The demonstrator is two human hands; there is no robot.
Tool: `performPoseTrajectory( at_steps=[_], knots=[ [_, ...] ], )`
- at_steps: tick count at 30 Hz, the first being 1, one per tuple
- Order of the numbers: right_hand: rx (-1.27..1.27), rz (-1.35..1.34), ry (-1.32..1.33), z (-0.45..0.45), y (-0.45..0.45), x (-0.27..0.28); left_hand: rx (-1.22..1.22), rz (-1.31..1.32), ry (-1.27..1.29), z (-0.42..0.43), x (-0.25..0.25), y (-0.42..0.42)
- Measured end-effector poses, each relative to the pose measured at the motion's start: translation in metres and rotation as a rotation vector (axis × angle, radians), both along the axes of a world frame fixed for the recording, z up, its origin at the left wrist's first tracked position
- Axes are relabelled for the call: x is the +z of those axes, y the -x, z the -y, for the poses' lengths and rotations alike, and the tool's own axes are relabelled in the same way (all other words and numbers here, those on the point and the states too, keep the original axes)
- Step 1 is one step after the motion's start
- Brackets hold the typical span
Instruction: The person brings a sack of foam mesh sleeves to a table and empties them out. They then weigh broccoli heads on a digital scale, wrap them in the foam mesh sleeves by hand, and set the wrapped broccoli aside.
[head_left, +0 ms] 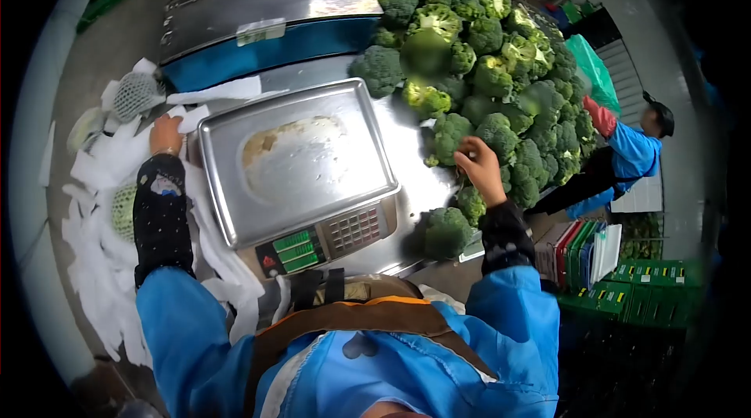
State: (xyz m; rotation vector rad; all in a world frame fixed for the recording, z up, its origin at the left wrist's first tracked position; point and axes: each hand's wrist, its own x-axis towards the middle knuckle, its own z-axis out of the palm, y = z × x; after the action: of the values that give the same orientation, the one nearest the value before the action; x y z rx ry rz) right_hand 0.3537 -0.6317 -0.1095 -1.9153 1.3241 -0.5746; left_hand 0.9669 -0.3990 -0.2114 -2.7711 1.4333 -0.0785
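Note:
My left hand (166, 135) is at the left edge of the metal scale tray (313, 160), on white foam sleeves (117, 156); its fingers are bent over the foam, and whether they grip it is unclear. Beside the heap of broccoli (501, 66), my right hand (483, 169) has its thumb and fingers bent near a broccoli head (451, 138). What lies between those fingertips is too small to tell. Brown stains mark the tray, which rests on a scale with green displays (297, 251). Another broccoli head (447, 233) lies near the table's front edge.
A steel machine with a blue side (270, 46) stands at the back left. At the right, a person in blue (635, 154) with a red glove reaches toward the broccoli heap. Green crates (645, 293) and stacked colored boards (575, 254) are at the lower right.

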Motion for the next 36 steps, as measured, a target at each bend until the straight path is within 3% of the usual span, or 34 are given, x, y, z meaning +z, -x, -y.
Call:
performPoseTrajectory(
  at_steps=[2, 4, 7, 9, 14, 15, 18, 20, 23, 26, 28, 30, 31, 32, 34, 36],
  knots=[
    [0.087, -0.124, 0.171, 0.019, -0.034, 0.008, 0.018, -0.004, 0.069, 0.011, 0.012, 0.0],
    [0.179, -0.391, 0.413, 0.043, -0.066, 0.001, -0.031, 0.022, 0.368, 0.012, 0.006, -0.008],
    [0.1, -0.526, 0.461, 0.08, -0.094, -0.031, -0.025, 0.061, 0.752, 0.012, 0.048, 0.01],
    [0.043, -0.609, 0.392, 0.103, -0.098, -0.066, 0.037, -0.276, 0.98, 0.001, 0.1, 0.051],
    [0.046, -0.23, 0.332, 0.094, -0.097, -0.028, 0.016, -0.73, 1.294, -0.068, 0.183, 0.121],
    [0.116, -0.213, 0.497, 0.078, -0.098, -0.014, 0.094, -0.732, 1.336, -0.071, 0.2, 0.145],
    [0.467, -0.177, 0.905, 0.024, -0.123, 0.055, 0.149, -0.818, 1.1, -0.114, 0.194, 0.158],
    [0.739, -0.259, 0.98, -0.007, -0.145, 0.085, 0.198, -1.009, 1.076, -0.111, 0.191, 0.191],
    [1.083, -0.295, 1.129, -0.046, -0.171, 0.063, 0.175, -1.386, 1.056, -0.097, 0.181, 0.227],
    [1.314, -0.393, 1.344, -0.103, -0.182, 0.054, 0.128, -1.517, 1.014, -0.092, 0.172, 0.26],
    [1.492, -0.296, 1.264, -0.124, -0.183, 0.043, 0.077, -1.574, 0.967, -0.097, 0.171, 0.272],
    [1.686, -0.011, 0.874, -0.142, -0.182, 0.043, -0.013, -1.514, 0.959, -0.099, 0.172, 0.281],
    [1.654, -0.047, 0.68, -0.144, -0.18, 0.041, -0.056, -1.484, 0.954, -0.1, 0.173, 0.283],
    [1.614, -0.081, 0.487, -0.143, -0.178, 0.039, -0.084, -1.525, 0.945, -0.102, 0.175, 0.285],
    [1.31, 0.209, -0.204, -0.139, -0.176, 0.071, -0.137, -1.606, 0.931, -0.104, 0.187, 0.286],
    [0.965, 0.598, -0.49, -0.127, -0.175, 0.101, -0.209, -1.552, 0.897, -0.093, 0.202, 0.296]
  ],
)
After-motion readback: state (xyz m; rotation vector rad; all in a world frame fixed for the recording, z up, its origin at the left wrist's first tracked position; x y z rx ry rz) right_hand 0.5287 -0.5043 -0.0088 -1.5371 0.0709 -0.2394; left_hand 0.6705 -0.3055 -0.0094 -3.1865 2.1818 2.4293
